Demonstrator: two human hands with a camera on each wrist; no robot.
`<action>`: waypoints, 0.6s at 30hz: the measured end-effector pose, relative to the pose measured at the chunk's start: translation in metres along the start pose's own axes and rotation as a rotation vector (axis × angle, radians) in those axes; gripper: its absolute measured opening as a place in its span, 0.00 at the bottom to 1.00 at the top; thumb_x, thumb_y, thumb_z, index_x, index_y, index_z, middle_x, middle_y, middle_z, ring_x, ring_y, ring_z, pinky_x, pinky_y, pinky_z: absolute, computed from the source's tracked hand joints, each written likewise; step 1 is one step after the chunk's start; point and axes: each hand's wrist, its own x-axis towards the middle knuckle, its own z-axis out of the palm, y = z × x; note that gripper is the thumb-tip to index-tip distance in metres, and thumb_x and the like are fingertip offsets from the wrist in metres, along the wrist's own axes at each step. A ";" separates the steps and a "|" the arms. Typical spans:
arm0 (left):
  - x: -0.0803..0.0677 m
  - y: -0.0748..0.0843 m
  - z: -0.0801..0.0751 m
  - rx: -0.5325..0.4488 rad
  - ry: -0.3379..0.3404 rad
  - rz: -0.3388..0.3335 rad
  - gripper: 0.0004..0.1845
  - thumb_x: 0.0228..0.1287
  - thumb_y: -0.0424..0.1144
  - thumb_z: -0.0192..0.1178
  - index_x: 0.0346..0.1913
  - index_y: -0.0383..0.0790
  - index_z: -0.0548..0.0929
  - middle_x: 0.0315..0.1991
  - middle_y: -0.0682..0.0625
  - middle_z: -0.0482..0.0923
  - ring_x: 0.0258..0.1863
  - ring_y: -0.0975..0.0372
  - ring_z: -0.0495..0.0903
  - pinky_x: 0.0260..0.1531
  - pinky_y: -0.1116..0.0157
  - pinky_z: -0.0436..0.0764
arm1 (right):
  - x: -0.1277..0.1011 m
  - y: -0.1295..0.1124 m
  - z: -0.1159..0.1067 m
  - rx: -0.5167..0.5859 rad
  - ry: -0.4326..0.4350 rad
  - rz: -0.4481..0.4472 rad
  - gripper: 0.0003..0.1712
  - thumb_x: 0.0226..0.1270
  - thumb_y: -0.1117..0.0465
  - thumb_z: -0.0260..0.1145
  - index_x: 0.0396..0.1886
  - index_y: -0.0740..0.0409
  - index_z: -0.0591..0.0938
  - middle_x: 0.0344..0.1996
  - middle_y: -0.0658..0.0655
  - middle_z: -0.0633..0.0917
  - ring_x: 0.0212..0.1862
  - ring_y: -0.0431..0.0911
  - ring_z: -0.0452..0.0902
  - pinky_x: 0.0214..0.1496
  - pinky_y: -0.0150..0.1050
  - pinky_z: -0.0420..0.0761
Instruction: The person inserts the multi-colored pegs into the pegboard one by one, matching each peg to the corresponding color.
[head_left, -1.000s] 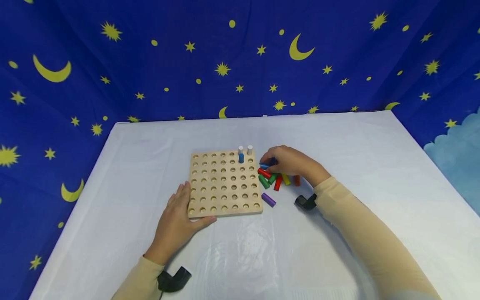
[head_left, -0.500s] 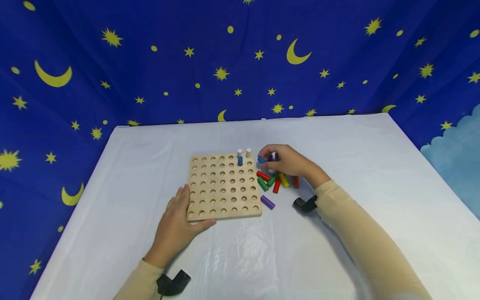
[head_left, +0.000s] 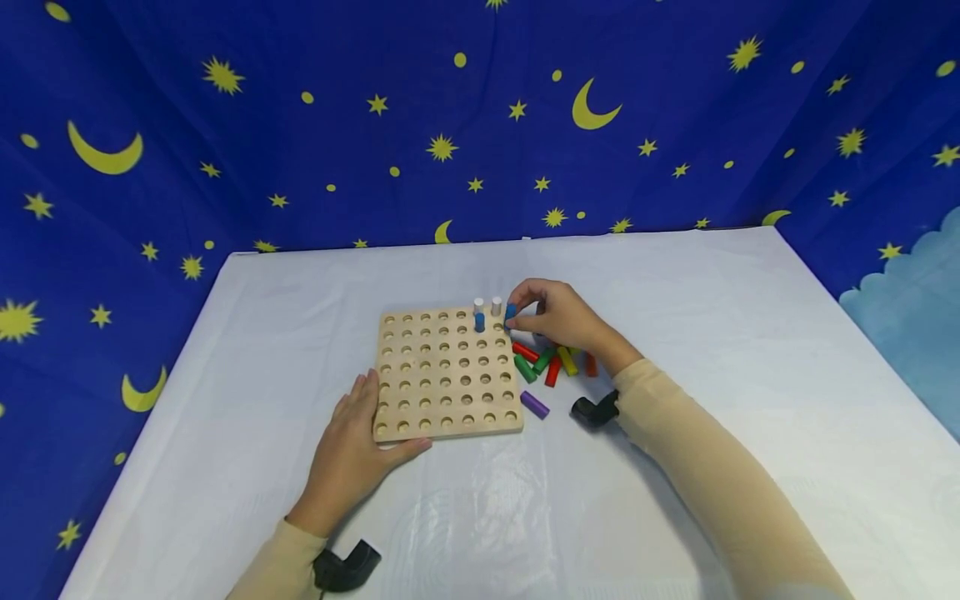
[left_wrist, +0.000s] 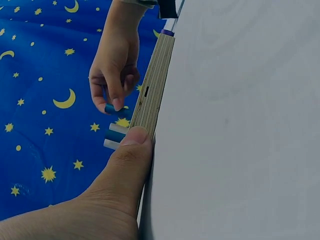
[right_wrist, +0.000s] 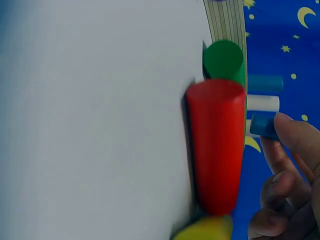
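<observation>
Now we see the white-covered counter [head_left: 675,333] carrying a wooden pegboard [head_left: 442,375]. Our left hand [head_left: 352,450] rests flat against its near left corner, fingers relaxed and straight. Our right hand [head_left: 558,321] pinches a blue peg [head_left: 511,313] between thumb and fingers at the board's far right corner, beside two white pegs [head_left: 487,306]. Loose coloured pegs [head_left: 547,362] lie just right of the board.

backdrop [head_left: 375,50]: blue, yellow moons, stars | table [head_left: 675,292]: white cover

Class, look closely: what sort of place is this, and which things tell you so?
Probably a staged tabletop play or recording corner: a white-covered table, a blue star-and-moon fabric backdrop, and a square wooden peg board beside loose coloured pegs.
</observation>
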 end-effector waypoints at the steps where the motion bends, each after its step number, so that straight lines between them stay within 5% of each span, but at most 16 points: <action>1: 0.000 0.000 0.000 0.000 0.000 -0.001 0.69 0.45 0.72 0.69 0.77 0.27 0.50 0.76 0.30 0.53 0.78 0.42 0.52 0.77 0.44 0.52 | 0.001 -0.001 0.001 0.001 0.001 -0.002 0.10 0.63 0.57 0.73 0.42 0.49 0.82 0.41 0.51 0.87 0.32 0.50 0.74 0.32 0.37 0.77; 6: 0.000 0.000 0.000 0.002 0.001 0.000 0.69 0.45 0.71 0.70 0.77 0.27 0.50 0.76 0.31 0.54 0.78 0.42 0.52 0.77 0.44 0.52 | 0.003 -0.004 0.006 0.009 0.006 -0.012 0.09 0.62 0.58 0.73 0.40 0.50 0.83 0.41 0.50 0.87 0.39 0.48 0.75 0.38 0.37 0.75; 18: 0.000 0.000 0.000 -0.001 0.003 0.001 0.68 0.45 0.71 0.70 0.77 0.27 0.51 0.76 0.30 0.54 0.78 0.42 0.52 0.77 0.43 0.53 | 0.006 -0.008 0.009 0.017 -0.003 -0.010 0.10 0.61 0.59 0.74 0.41 0.52 0.84 0.41 0.50 0.87 0.39 0.49 0.77 0.37 0.37 0.76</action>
